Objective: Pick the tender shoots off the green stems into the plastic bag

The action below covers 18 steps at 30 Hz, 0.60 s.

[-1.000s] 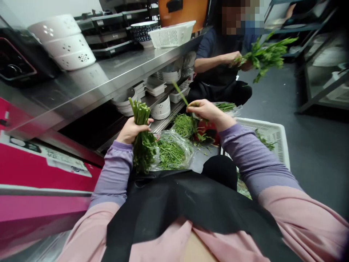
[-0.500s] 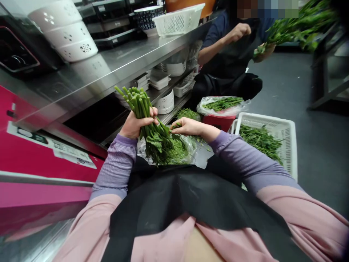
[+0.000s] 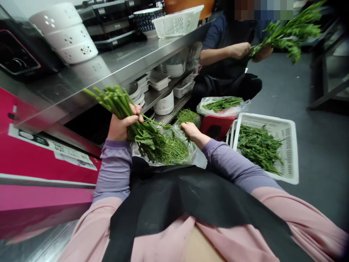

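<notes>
My left hand (image 3: 124, 122) is wrapped round a thick bunch of green stems (image 3: 116, 102), cut ends pointing up and left, leaves hanging to the lower right. To its right, my right hand (image 3: 191, 131) is closed in a pinch on a small piece of greens (image 3: 187, 138), mostly hidden by the fingers. One long stem reaches from the bunch toward the right hand. Below both hands, an open plastic bag (image 3: 195, 153) holds thin green trimmings (image 3: 176, 149).
A white basket (image 3: 291, 153) of greens stands at the right, beside a red container (image 3: 218, 125) topped by a bag of stems (image 3: 222, 104). Ahead, a person (image 3: 226, 54) crouches holding leafy greens. A steel counter (image 3: 117, 69) with shelves runs along the left.
My left hand has moved left with the bunch, which leans further left. My right hand has shifted slightly right, away from the bunch. The other person's hands have come together at their greens.
</notes>
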Each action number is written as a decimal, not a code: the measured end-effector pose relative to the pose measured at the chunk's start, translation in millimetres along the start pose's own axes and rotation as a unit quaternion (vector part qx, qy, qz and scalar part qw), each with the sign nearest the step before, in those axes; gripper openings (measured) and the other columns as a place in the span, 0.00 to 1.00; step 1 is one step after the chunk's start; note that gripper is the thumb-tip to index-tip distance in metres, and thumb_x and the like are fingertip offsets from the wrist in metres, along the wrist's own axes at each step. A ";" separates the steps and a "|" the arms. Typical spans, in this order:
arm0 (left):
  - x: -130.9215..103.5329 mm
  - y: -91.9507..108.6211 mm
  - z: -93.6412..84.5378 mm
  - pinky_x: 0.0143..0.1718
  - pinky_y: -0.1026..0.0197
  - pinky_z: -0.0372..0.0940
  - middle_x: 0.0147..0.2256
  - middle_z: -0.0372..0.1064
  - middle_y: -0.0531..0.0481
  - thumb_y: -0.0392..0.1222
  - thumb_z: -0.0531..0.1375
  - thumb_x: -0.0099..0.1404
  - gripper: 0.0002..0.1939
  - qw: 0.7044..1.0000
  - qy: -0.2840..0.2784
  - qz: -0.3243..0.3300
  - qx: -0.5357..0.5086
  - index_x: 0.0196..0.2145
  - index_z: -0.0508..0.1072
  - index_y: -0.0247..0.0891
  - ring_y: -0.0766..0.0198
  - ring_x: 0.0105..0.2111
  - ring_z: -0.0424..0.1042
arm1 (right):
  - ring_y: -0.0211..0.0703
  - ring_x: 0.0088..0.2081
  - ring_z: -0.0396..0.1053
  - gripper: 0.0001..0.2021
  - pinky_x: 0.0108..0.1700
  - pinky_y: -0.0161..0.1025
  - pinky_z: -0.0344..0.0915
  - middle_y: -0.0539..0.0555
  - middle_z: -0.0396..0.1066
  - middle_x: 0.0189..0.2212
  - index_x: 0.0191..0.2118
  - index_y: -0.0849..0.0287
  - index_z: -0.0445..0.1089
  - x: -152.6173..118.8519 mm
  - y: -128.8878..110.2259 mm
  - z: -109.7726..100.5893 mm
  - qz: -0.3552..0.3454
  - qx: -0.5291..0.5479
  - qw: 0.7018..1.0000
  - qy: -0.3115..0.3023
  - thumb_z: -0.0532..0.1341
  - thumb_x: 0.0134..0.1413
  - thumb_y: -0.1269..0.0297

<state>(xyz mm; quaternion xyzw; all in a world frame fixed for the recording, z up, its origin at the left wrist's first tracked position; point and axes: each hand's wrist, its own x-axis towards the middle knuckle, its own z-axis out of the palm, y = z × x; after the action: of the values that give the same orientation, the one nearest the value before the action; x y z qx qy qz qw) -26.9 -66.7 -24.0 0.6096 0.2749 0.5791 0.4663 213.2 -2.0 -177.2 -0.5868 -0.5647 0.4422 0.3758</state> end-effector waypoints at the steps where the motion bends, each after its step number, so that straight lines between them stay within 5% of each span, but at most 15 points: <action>1: 0.9 3.6 -2.4 0.29 0.61 0.66 0.31 0.63 0.51 0.37 0.68 0.45 0.13 1.000 0.013 0.010 -0.006 0.27 0.69 0.35 0.67 0.26 0.70 | 0.31 0.17 0.52 0.12 0.21 0.32 0.50 0.46 0.58 0.15 0.31 0.66 0.72 5.7 13.3 0.2 0.030 -0.007 0.999 0.012 0.54 0.49 0.65; 6: 9.6 14.3 -13.9 0.28 0.60 0.66 0.32 0.63 0.51 0.34 0.65 0.45 0.09 0.999 0.042 0.019 -0.026 0.27 0.70 0.36 0.66 0.26 0.69 | 0.35 0.24 0.64 0.14 0.29 0.33 0.60 0.53 0.72 0.27 0.42 0.62 0.75 27.8 52.5 -4.1 -0.009 -0.190 0.979 -0.075 0.62 0.49 0.63; 9: 12.1 13.9 -16.9 0.27 0.60 0.67 0.33 0.64 0.51 0.32 0.63 0.45 0.09 0.997 0.062 0.009 -0.042 0.28 0.71 0.35 0.65 0.26 0.70 | 0.44 0.36 0.70 0.13 0.38 0.36 0.62 0.59 0.75 0.36 0.42 0.61 0.76 31.7 47.1 -7.7 -0.089 -0.329 0.939 -0.039 0.63 0.48 0.66; 13: 12.3 13.2 -19.3 0.28 0.61 0.68 0.32 0.65 0.52 0.32 0.63 0.44 0.10 0.994 0.087 -0.007 -0.058 0.28 0.70 0.36 0.67 0.26 0.70 | 0.43 0.35 0.70 0.15 0.39 0.36 0.62 0.59 0.75 0.34 0.38 0.63 0.76 12.7 21.2 -8.8 -0.177 -0.251 0.950 0.061 0.55 0.58 0.59; 18: 15.7 15.9 -16.4 0.30 0.62 0.69 0.30 0.66 0.53 0.32 0.61 0.43 0.09 0.992 0.108 0.003 -0.060 0.26 0.69 0.35 0.68 0.25 0.69 | 0.40 0.32 0.68 0.15 0.36 0.34 0.61 0.55 0.75 0.34 0.38 0.60 0.75 -28.0 -4.4 8.1 -0.296 -0.193 0.935 -0.003 0.64 0.50 0.54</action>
<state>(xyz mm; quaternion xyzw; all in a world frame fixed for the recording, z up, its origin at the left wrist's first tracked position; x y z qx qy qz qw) -43.1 -55.5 -4.6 0.5148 0.2869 0.6585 0.4680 205.0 -30.0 -173.0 -0.4528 -0.7888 0.1951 0.3670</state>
